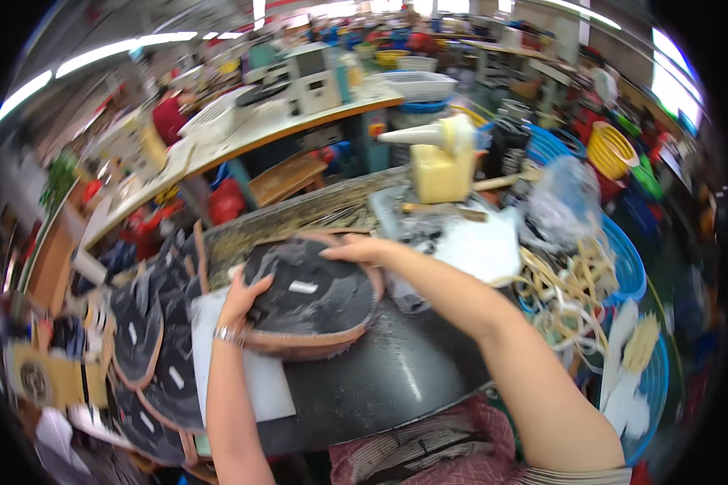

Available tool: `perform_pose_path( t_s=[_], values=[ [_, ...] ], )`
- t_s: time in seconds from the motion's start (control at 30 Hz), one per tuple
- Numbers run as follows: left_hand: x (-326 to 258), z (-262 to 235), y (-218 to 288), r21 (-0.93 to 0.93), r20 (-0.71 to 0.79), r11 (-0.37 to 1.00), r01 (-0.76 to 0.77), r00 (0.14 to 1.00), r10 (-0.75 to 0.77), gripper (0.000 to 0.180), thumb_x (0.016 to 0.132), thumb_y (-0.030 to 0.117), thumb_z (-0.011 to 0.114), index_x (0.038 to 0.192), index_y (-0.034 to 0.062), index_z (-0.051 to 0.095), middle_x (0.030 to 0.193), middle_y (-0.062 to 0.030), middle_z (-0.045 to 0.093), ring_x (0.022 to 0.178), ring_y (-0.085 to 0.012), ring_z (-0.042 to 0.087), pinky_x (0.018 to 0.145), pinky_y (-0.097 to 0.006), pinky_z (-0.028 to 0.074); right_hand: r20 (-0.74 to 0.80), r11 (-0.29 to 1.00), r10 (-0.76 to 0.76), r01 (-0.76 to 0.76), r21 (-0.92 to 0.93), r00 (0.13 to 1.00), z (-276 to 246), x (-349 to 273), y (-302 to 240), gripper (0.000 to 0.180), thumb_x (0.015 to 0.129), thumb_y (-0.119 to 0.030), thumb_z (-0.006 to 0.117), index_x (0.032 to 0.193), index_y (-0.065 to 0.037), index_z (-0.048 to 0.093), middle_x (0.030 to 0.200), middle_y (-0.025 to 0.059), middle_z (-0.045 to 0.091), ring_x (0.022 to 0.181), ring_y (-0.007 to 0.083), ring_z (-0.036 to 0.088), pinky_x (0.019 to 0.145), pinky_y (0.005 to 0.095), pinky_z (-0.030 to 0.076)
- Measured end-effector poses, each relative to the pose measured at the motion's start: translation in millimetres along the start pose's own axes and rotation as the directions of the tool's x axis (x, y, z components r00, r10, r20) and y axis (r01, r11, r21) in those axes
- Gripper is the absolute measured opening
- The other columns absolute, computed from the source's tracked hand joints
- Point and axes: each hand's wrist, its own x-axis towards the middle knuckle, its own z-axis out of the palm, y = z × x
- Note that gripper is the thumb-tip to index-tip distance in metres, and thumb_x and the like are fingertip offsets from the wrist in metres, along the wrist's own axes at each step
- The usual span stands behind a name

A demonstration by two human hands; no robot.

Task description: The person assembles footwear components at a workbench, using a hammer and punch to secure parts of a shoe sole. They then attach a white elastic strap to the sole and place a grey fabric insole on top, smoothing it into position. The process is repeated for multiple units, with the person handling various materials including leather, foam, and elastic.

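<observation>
A rounded bag piece (319, 295) with a black lining, brown edges and a small white label is in front of me, over the black worktop (404, 364). My left hand (243, 297) grips its left edge, with the thumb on the black face and the other fingers partly hidden. Across its far right edge my right hand (360, 249) is closed, its fingertips on the lining. Under the piece and my left wrist lies a white sheet (271, 396). More black pieces with brown edges (150, 347) are piled to the left.
A cream bottle with a long nozzle (445, 145) stands on a yellow block (441, 174) beyond the worktop. Cream strips (562, 299) and a clear plastic bag (562, 202) lie on the right by blue baskets (623, 259). A long bench (299, 125) crosses behind.
</observation>
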Motion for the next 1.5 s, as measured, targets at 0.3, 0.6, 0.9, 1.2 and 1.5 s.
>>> perform_pose_path(
  t_s=[0.3, 0.6, 0.9, 1.2, 1.5],
  values=[
    [-120, -29, 58, -0.345, 0.106, 0.926, -0.153, 0.974, 0.201, 0.09, 0.063, 0.007, 0.072, 0.141, 0.0014, 0.027, 0.131, -0.0126, 0.046, 0.116, -0.0271, 0.05, 0.097, -0.036, 0.041, -0.132, 0.99, -0.091, 0.105, 0.099, 0.987, 93, -162, -67, 0.103, 0.073, -0.046, 0.07, 0.14, 0.002, 0.009, 0.13, 0.0244, 0.045, 0.114, 0.0302, 0.05, 0.096, 0.0341, 0.039],
    [-104, 87, 84, 0.264, 0.63, 0.932, -0.247, 0.776, 0.027, 0.104, 0.054, 0.004, 0.08, 0.142, 0.0094, 0.026, 0.131, -0.01, 0.045, 0.115, -0.0235, 0.048, 0.098, -0.032, 0.037, -0.115, 0.995, 0.101, -0.103, -0.01, 0.988, 113, -336, -2, 0.075, 0.084, -0.044, 0.059, 0.134, 0.001, 0.027, 0.12, 0.0244, 0.05, 0.107, 0.0401, 0.052, 0.09, 0.0402, 0.043],
    [-112, 108, 69, 0.727, 0.458, 0.348, -0.592, 0.795, 0.396, 0.105, 0.053, 0.007, 0.08, 0.141, 0.003, 0.024, 0.141, -0.0171, 0.034, 0.129, -0.0316, 0.035, 0.107, -0.038, 0.028, -0.814, 0.624, -0.467, -0.523, -0.581, 0.346, -41, -440, 129, 0.031, 0.076, -0.013, 0.066, 0.104, -0.003, 0.057, 0.084, 0.0127, 0.061, 0.08, 0.029, 0.059, 0.084, 0.0392, 0.044],
    [-191, 323, 135, -0.139, 0.805, 0.591, -0.795, 0.256, 0.534, 0.059, 0.065, 0.019, 0.077, 0.118, 0.0041, 0.054, 0.129, -0.0177, 0.046, 0.119, -0.0324, 0.046, 0.098, -0.042, 0.037, -0.528, 0.949, -0.299, 0.191, -0.25, 0.795, 4, -500, 1, 0.016, 0.079, -0.008, 0.068, 0.093, 0.0, 0.065, 0.079, 0.0096, 0.066, 0.065, 0.0159, 0.063, 0.054, 0.0275, 0.048],
    [-225, 364, 63, -0.126, 0.944, 0.701, -0.702, 0.132, 0.302, 0.028, 0.077, 0.013, 0.069, 0.103, 0.0041, 0.061, 0.088, -0.0108, 0.064, 0.078, -0.0232, 0.062, 0.073, -0.031, 0.049, -0.645, 0.97, -0.228, 0.11, -0.218, 0.729, 3, -580, 30, 0.025, 0.075, -0.012, 0.072, 0.086, 0.007, 0.063, 0.062, 0.0071, 0.062, 0.048, 0.0149, 0.058, 0.043, 0.0247, 0.043]
  ],
)
